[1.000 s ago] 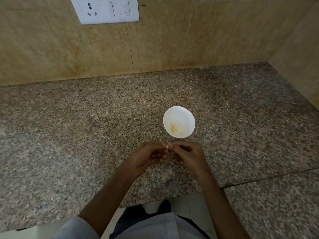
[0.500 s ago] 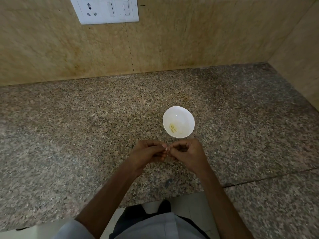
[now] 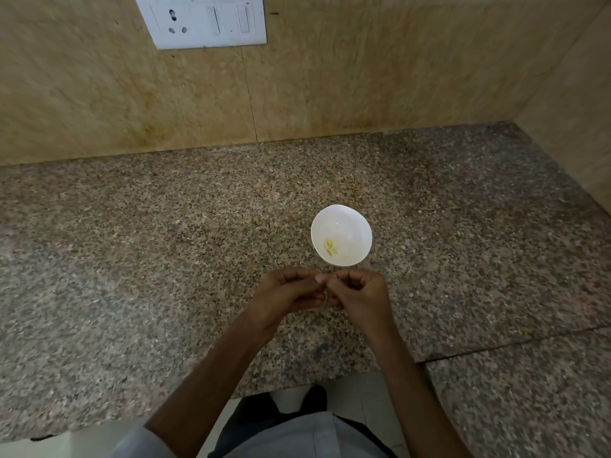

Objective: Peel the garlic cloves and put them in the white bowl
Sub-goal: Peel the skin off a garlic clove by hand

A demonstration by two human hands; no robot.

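The white bowl [image 3: 358, 219] stands on the granite counter [image 3: 165, 259] with a few yellowish peeled garlic pieces [image 3: 331, 247] in its bottom. Just in front of the bowl, my left hand [image 3: 286, 294] and my right hand [image 3: 362, 297] meet fingertip to fingertip above the counter. Both have curled fingers and pinch a small garlic clove [image 3: 320, 278] between them. Only a pale speck of it shows; the rest is hidden by my fingers.
A tiled wall rises behind the counter with a white switch and socket plate [image 3: 205, 19] high up. Another wall [image 3: 575, 104] closes the right side. A seam [image 3: 515, 345] crosses the counter at the right front, and the counter's front edge runs close to my body.
My hands have drawn a little closer to each other and to the bowl. The pale clove tip between the fingers shows less than before.
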